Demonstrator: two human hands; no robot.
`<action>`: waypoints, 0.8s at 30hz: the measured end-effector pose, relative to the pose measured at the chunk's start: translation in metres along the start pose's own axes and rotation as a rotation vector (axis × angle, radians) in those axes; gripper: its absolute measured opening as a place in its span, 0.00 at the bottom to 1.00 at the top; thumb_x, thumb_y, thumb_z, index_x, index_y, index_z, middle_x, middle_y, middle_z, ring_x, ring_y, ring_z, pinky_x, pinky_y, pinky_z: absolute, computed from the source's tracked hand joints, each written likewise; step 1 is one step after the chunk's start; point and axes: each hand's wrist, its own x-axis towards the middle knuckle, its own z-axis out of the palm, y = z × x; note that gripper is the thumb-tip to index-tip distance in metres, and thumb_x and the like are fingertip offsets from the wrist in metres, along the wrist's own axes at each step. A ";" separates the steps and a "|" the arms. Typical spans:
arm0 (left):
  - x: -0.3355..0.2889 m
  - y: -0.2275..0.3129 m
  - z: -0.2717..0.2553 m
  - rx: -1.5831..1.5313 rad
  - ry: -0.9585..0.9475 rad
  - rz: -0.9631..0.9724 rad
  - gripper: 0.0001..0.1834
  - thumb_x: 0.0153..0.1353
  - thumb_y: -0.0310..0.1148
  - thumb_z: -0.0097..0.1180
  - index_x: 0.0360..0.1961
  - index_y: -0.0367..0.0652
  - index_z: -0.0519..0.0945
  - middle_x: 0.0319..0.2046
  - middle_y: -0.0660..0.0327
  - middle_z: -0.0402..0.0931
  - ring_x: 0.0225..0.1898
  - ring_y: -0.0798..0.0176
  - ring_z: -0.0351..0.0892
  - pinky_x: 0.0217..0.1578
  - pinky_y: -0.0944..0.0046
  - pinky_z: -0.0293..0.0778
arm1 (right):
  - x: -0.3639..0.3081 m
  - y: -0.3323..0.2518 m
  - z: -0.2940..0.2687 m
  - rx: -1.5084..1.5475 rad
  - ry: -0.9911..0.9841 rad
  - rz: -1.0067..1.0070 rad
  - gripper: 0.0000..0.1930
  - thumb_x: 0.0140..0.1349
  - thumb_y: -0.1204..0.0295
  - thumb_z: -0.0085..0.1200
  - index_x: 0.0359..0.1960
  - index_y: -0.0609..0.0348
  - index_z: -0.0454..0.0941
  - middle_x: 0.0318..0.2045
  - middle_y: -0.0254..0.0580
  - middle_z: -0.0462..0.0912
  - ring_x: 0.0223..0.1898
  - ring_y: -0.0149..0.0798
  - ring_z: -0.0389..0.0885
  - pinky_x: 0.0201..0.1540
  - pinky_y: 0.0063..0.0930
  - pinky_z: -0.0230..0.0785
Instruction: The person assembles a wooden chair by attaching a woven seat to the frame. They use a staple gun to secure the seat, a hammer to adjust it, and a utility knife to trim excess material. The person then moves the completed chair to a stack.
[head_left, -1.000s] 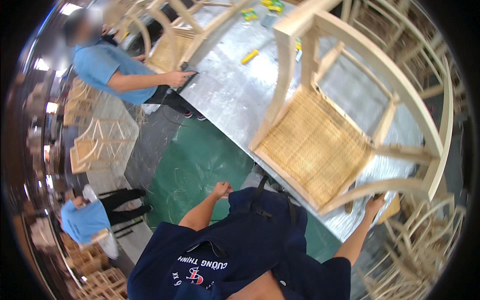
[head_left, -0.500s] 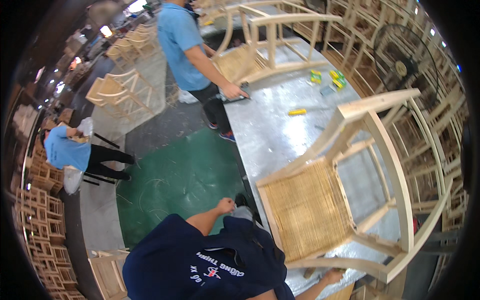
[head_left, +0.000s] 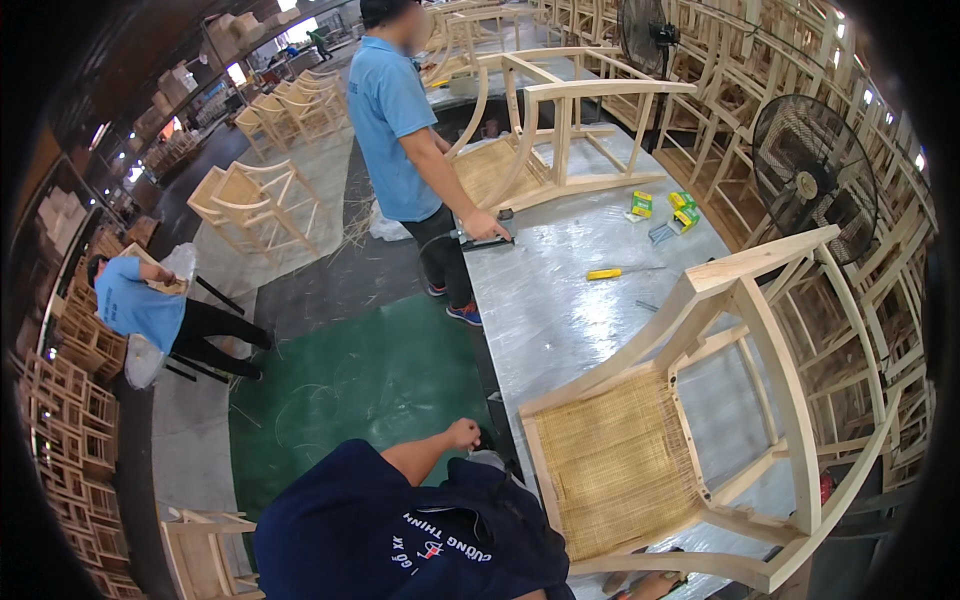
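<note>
Head: boxes [head_left: 641, 204] on table [head_left: 560, 290], contents hidden; left hand [head_left: 464, 434] curled, right hand [head_left: 655, 584] beside chair [head_left: 620, 445], grip unclear.

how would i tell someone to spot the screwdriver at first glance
Find the long silver table right of the green floor patch. On it, between the near chair and the small green boxes, lies the screwdriver. Unlike the boxes, it is slim, with a bright yellow handle and a thin shaft pointing right.
</note>
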 end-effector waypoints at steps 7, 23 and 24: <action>-0.017 -0.038 0.009 0.225 0.063 0.044 0.10 0.54 0.38 0.54 0.31 0.47 0.84 0.24 0.54 0.82 0.20 0.58 0.82 0.23 0.59 0.78 | -0.035 -0.010 -0.009 0.593 -0.136 0.143 0.39 0.62 0.49 0.56 0.68 0.60 0.58 0.68 0.52 0.61 0.70 0.54 0.54 0.73 0.42 0.41; -0.013 -0.031 0.009 0.227 -0.001 0.181 0.11 0.57 0.39 0.54 0.30 0.43 0.82 0.25 0.58 0.83 0.27 0.57 0.83 0.31 0.56 0.78 | -0.015 -0.119 -0.042 1.180 0.051 0.198 0.32 0.61 0.45 0.54 0.58 0.54 0.66 0.51 0.56 0.75 0.52 0.48 0.75 0.59 0.42 0.65; -0.014 -0.036 0.009 0.212 0.010 0.208 0.11 0.56 0.39 0.54 0.30 0.43 0.83 0.26 0.58 0.84 0.29 0.58 0.84 0.32 0.56 0.78 | -0.015 -0.125 -0.040 1.140 0.080 0.190 0.32 0.61 0.45 0.53 0.59 0.54 0.66 0.51 0.56 0.75 0.53 0.48 0.74 0.59 0.42 0.65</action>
